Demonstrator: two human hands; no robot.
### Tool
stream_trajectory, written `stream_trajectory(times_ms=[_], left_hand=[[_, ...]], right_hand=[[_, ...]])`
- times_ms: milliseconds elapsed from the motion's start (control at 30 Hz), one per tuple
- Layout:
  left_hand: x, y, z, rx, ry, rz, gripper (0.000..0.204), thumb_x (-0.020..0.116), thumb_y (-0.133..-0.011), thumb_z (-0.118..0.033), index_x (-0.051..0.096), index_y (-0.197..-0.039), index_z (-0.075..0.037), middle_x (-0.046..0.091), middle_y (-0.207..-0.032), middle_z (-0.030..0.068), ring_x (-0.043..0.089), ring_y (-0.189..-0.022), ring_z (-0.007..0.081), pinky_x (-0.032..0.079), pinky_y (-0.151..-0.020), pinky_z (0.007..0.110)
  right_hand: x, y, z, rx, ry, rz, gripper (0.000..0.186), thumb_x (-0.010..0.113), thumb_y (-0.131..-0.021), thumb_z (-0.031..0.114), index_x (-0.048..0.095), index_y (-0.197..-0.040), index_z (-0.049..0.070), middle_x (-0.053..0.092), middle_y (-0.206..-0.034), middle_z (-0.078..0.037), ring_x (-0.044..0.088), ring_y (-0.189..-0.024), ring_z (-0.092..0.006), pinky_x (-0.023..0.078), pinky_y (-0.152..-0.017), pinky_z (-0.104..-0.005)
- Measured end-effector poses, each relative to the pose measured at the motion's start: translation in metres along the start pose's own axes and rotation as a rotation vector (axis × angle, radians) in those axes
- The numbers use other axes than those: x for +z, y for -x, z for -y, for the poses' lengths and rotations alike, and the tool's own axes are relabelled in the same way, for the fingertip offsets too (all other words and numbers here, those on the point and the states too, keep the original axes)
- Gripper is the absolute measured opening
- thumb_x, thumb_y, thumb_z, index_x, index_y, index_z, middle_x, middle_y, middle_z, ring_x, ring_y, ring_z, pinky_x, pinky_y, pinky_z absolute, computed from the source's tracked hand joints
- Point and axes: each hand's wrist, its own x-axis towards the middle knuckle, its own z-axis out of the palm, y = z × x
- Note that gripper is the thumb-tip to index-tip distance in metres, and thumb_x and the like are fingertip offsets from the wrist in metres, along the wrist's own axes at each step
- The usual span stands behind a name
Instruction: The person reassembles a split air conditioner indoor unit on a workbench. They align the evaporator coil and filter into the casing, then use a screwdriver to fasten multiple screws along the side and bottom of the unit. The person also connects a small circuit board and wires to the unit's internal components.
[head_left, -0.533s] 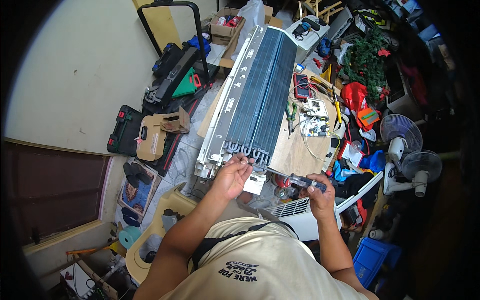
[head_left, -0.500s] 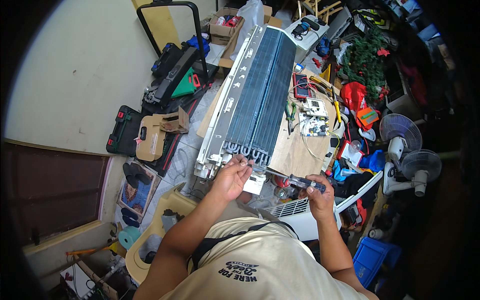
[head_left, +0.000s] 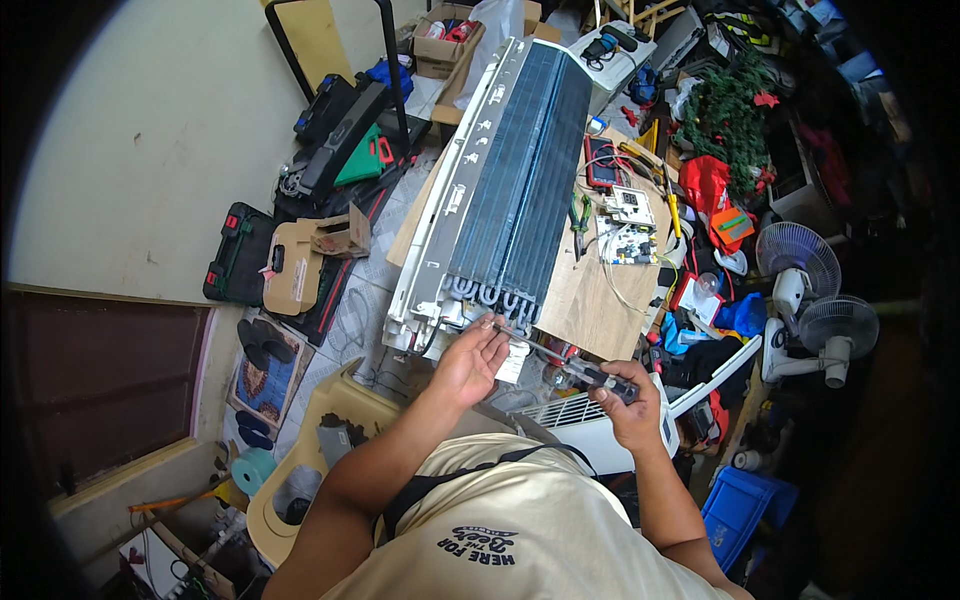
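Observation:
My right hand (head_left: 632, 408) is closed around the dark, partly clear handle of a screwdriver (head_left: 590, 375). Its metal shaft points up and left toward my left hand (head_left: 466, 362). There, thumb and forefinger pinch together at the shaft's tip; anything small between them is too hidden to name, and the other fingers curl loosely. Just beyond this hand lies the indoor unit of an air conditioner (head_left: 520, 180), its dark finned coil exposed and bent copper-type tube ends facing me. A white paper tag (head_left: 514, 362) hangs beside the left fingers.
On the wooden tabletop (head_left: 585, 318) are a circuit board (head_left: 628, 244), green-handled pliers (head_left: 580, 226) and a red multimeter (head_left: 601, 162). A white vented cover (head_left: 580, 416) rests below my right hand. A beige plastic chair (head_left: 283, 500) stands left; two fans (head_left: 797, 262) stand right.
The screwdriver's handle end has dropped slightly toward me with my right hand, so the shaft slants more steeply. My left fingers stay at its tip. The whole view has shifted a little.

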Motion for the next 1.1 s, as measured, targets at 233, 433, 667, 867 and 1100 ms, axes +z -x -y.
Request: stream_trajectory(times_ms=[233, 433, 667, 867, 1100], left_hand=[[0.004, -0.012, -0.009, -0.011, -0.023, -0.080, 0.016, 0.069, -0.108, -0.016, 0.072, -0.123, -0.011, 0.078, -0.124, 0.0036, 0.074, -0.113, 0.0147, 0.064, -0.095, 0.030], [0.003, -0.013, -0.010, 0.005, -0.054, -0.068, 0.010, 0.069, -0.108, -0.014, 0.073, -0.118, -0.013, 0.080, -0.119, 0.0024, 0.075, -0.106, 0.0132, 0.063, -0.091, 0.028], [0.003, -0.017, -0.011, -0.002, -0.035, -0.079, 0.010, 0.070, -0.108, -0.014, 0.073, -0.118, -0.013, 0.081, -0.116, 0.0024, 0.075, -0.105, 0.0131, 0.063, -0.089, 0.029], [0.005, -0.002, -0.020, -0.030, -0.140, -0.005, 0.013, 0.070, -0.108, -0.015, 0.075, -0.119, -0.011, 0.080, -0.112, 0.0049, 0.076, -0.100, 0.0163, 0.063, -0.084, 0.030], [0.042, 0.035, -0.096, 1.016, -1.537, 0.309, 0.027, 0.079, -0.097, -0.010, 0.077, -0.123, -0.003, 0.079, -0.111, 0.0133, 0.078, -0.091, 0.0271, 0.063, -0.076, 0.036]], right_hand=[[0.028, -0.023, 0.023, -0.355, 0.416, 0.152, 0.033, 0.085, -0.090, 0.006, 0.074, -0.120, 0.001, 0.077, -0.103, -0.015, 0.075, -0.090, -0.0284, 0.059, -0.082, -0.0368], [0.039, -0.030, 0.031, -0.425, 0.487, 0.201, 0.034, 0.085, -0.088, 0.005, 0.073, -0.119, 0.000, 0.077, -0.103, -0.016, 0.075, -0.089, -0.0334, 0.059, -0.081, -0.0404], [0.047, -0.042, 0.054, -0.447, 0.552, 0.266, 0.036, 0.084, -0.085, 0.005, 0.073, -0.119, 0.002, 0.076, -0.106, -0.014, 0.071, -0.090, -0.0342, 0.059, -0.082, -0.0430], [0.043, -0.096, 0.119, -0.591, 0.944, 0.546, 0.042, 0.082, -0.078, 0.005, 0.075, -0.119, 0.013, 0.066, -0.105, -0.007, 0.062, -0.103, -0.0315, 0.058, -0.087, -0.0428], [0.079, -0.140, 0.155, -0.793, 1.236, 0.522, 0.022, 0.081, -0.088, 0.027, 0.071, -0.096, 0.009, 0.068, -0.076, -0.008, 0.071, -0.075, -0.0293, 0.057, -0.067, -0.0396]])
